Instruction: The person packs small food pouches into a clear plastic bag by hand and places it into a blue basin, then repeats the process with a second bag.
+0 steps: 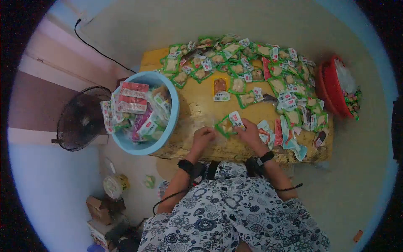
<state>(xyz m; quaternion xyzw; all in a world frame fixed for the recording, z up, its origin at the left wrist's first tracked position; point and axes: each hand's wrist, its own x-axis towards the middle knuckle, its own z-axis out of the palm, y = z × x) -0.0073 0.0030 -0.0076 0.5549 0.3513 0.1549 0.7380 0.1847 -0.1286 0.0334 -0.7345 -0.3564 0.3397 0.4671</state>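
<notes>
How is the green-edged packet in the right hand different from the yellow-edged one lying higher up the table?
The green-edged packet looks pale inside; the yellow-edged packet looks brown. The green-edged packet is in the right hand, while the yellow-edged packet lies untouched on the table. Both have white labels.

free lane on tbl btwn blue tub & packet pile; red basin blocks r. end

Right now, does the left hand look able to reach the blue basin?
Probably yes: the left hand is near the blue basin, and the yellow tabletop between them shows nothing tall in the way.
</notes>
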